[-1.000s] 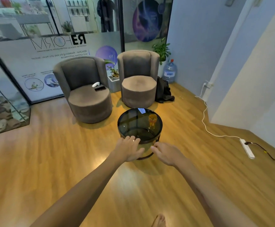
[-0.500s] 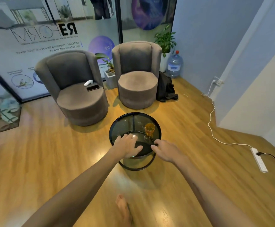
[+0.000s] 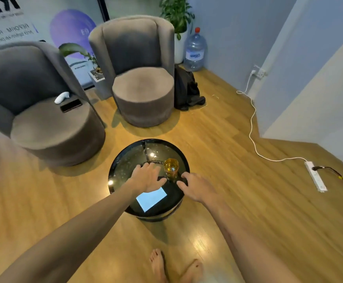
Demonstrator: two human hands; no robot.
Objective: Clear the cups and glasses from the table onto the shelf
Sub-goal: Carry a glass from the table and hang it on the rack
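An amber glass (image 3: 171, 168) stands upright on a round black glass-topped table (image 3: 125, 160), toward its right side. My left hand (image 3: 147, 176) hovers over the table just left of the glass, fingers spread and holding nothing. My right hand (image 3: 195, 186) hangs just right of and nearer than the glass, fingers relaxed and empty. Neither hand touches the glass. No shelf is in view.
Two grey round armchairs (image 3: 142, 78) (image 3: 44, 119) stand behind the table; the left one carries a phone (image 3: 71, 105) and a white object (image 3: 62, 97). A black bag (image 3: 187, 88), a water bottle (image 3: 194, 51), a potted plant (image 3: 176, 15) and a white cable with power strip (image 3: 315, 176) lie to the right.
I have stepped closer to the table, so it sits larger and nearer. Both hands have moved forward over the tabletop to either side of the glass.
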